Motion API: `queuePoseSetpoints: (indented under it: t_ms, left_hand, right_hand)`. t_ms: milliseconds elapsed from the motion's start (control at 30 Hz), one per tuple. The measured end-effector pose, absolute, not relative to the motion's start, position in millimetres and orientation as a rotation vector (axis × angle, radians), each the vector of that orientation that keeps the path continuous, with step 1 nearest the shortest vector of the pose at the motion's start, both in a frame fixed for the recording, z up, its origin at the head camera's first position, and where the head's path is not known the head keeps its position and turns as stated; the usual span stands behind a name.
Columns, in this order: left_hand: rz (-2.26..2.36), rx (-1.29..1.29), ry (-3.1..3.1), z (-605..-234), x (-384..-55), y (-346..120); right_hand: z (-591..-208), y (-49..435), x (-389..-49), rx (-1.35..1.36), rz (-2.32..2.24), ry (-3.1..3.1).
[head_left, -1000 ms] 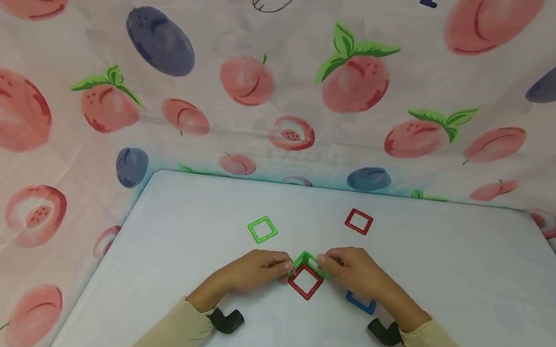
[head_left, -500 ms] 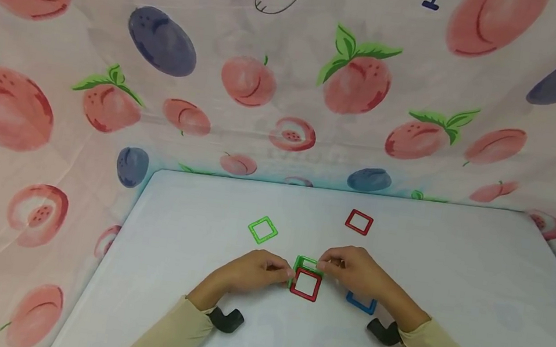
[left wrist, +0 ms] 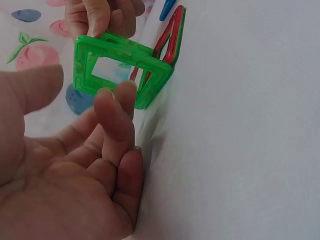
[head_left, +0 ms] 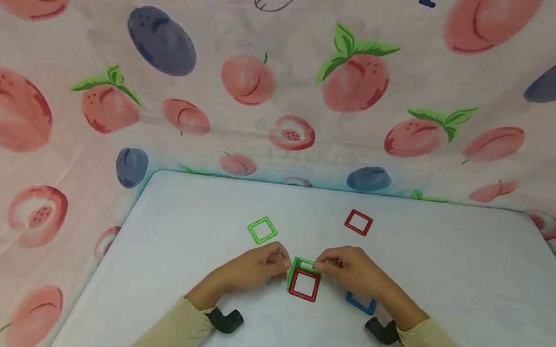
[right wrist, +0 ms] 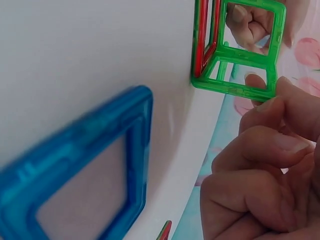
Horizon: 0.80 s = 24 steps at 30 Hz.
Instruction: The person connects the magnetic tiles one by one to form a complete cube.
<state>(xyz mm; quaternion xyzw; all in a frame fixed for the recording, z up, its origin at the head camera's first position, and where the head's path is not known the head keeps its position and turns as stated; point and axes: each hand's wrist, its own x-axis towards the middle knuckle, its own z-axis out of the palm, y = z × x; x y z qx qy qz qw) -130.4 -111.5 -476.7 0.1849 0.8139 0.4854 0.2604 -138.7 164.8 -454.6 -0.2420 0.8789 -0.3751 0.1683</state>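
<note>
Magnetic tiles shaped like square frames are joined into a partial box at the table's middle. In the head view a red tile (head_left: 302, 297) lies at its near side, with green tiles upright along its left and far edges. My right hand (head_left: 357, 269) pinches the far green tile (right wrist: 235, 90) by its corner between thumb and forefinger. Close to the left green tile (left wrist: 80, 65) is my left hand (head_left: 252, 267). Its thumb stands apart from the loosely bent fingers; whether a fingertip touches the tile I cannot tell. A blue tile (right wrist: 140, 155) lies partly beneath my right forearm.
Farther back on the white table (head_left: 189, 209) lie a loose green tile (head_left: 257, 223) and a loose red tile (head_left: 363, 214). A fruit-patterned cloth (head_left: 288, 93) hangs behind and at the left.
The tile box has turned so its red tile sits squarer to me. My left hand has let go of the left green tile and drawn back slightly; my right hand keeps its pinch.
</note>
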Motion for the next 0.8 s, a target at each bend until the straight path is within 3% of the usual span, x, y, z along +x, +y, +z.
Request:
queuePoseSetpoints:
  t_ms: [800]
  left_hand:
    - [1.312,0.544,2.195,-482.1,-124.9,-111.8]
  right_hand:
    - [-459.7,148.0,-131.6,-0.567,-1.067,2.572]
